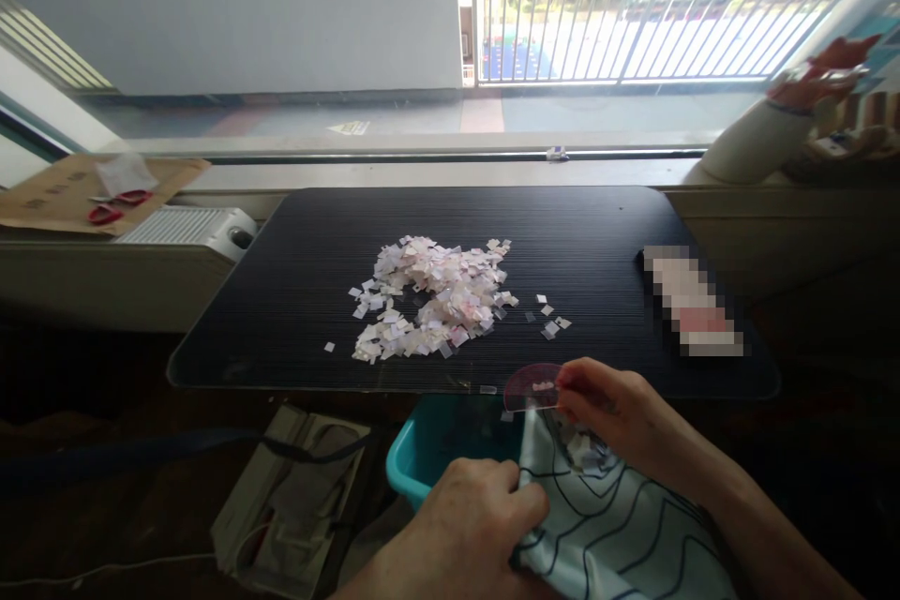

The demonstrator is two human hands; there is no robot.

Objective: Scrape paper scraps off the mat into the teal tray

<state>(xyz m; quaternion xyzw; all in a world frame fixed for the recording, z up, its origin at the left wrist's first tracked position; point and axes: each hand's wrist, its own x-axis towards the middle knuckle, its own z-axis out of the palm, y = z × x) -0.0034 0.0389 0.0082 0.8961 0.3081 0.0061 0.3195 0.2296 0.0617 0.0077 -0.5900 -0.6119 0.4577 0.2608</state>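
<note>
A pinkish see-through half-round protractor is pinched in my right hand, just off the table's front edge, with a few paper bits against it. My left hand is closed on the rim of a pale satin cloth bag with dark wavy lines. Small paper pieces show in the bag's mouth, under my right hand. On the dark table lies a loose heap of small white and pinkish paper squares, with several strays to its right.
Below the table edge stands a turquoise bin, partly behind my left hand. An open box is on the floor to the left. A blurred-out flat object lies at the table's right. Red-handled scissors rest on brown paper at the left.
</note>
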